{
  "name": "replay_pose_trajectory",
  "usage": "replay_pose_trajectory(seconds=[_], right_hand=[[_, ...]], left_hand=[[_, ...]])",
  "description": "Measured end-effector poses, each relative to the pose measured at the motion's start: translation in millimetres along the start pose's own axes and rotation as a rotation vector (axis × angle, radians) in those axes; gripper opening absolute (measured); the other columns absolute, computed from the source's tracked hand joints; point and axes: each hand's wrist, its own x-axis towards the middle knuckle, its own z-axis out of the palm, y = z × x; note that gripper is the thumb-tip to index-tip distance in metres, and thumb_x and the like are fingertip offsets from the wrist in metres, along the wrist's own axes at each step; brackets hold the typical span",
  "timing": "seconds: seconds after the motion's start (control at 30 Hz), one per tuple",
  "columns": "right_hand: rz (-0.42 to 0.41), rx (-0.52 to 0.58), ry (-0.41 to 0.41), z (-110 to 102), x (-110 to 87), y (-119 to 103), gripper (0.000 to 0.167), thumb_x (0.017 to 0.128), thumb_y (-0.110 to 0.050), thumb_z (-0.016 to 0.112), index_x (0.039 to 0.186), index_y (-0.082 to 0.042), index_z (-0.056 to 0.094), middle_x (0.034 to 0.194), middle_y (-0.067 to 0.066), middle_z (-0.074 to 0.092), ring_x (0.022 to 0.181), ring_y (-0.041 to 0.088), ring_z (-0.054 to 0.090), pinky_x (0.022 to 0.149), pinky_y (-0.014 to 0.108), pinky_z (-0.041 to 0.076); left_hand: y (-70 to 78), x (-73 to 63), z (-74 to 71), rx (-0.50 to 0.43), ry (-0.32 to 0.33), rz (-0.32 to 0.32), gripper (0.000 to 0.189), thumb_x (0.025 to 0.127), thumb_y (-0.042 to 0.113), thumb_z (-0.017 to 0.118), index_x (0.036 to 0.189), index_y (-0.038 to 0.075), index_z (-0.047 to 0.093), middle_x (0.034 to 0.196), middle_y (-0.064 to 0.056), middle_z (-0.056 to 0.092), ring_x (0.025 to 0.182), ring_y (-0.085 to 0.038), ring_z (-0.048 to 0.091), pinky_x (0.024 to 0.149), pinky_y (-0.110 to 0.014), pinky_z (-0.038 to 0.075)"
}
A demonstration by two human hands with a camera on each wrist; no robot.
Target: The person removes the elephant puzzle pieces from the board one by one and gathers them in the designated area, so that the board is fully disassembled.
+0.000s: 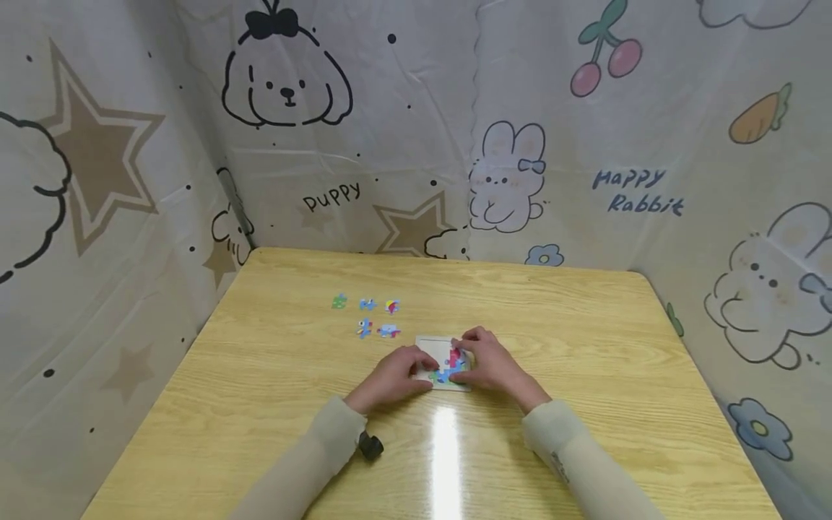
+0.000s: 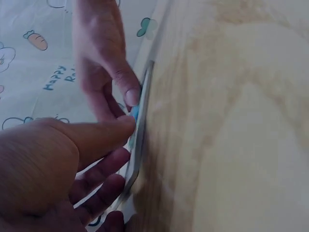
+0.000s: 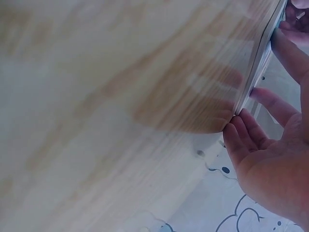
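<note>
A small white-rimmed jigsaw tray lies on the table, with joined pink, blue and green puzzle pieces along its right and near sides. My left hand reaches over the tray's left part, its fingertips at the pieces. Beside a light-blue piece its thumb shows in the left wrist view. My right hand holds the tray's right side. Its thumb rests over the near right pieces, and the other fingers are bunched against the edge at the far right corner. The hands partly hide the tray.
Several loose puzzle pieces lie beyond the tray to the left, among them a green one, a multicoloured one and a blue one with an eye. A patterned curtain surrounds the wooden table at the back and sides.
</note>
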Motion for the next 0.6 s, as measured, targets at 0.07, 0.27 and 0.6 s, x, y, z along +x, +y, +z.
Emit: replay_pose_trajectory(seconds=[0.07,0.27,0.6], right_hand=[[0.004,0.003,0.003,0.8,1.2,-1.9,0.072,0.085,-0.037,0.087,0.146,-0.010,0.060,0.145,0.018,0.050,0.133,0.036,0.047,0.110,0.053,0.045],[0.000,0.028,-0.004,-1.9,0.3,-0.6,0.072,0.086,-0.036,0.086,0.146,-0.010,0.059,0.147,0.018,0.049,0.134,0.037,0.046,0.112,0.054,0.044],[-0.071,0.063,-0.080,-11.4,0.0,10.2,0.068,0.089,-0.026,0.083,0.150,-0.009,0.055,0.146,0.019,0.046,0.135,0.039,0.044,0.113,0.057,0.041]], left_hand=[[0.2,0.0,0.8,0.036,0.003,-0.007,0.029,0.090,0.017,0.082,0.117,0.013,0.076,0.108,0.000,0.072,0.089,-0.013,0.057,0.079,-0.028,0.047],[2.0,0.5,5.0,0.067,0.016,-0.053,0.028,0.089,0.020,0.083,0.117,0.017,0.077,0.103,0.005,0.070,0.087,-0.010,0.053,0.078,-0.027,0.045],[2.5,1.4,5.5,-0.019,0.013,-0.104,0.028,0.089,0.016,0.083,0.116,0.015,0.076,0.101,0.006,0.070,0.087,-0.012,0.054,0.081,-0.029,0.046]])
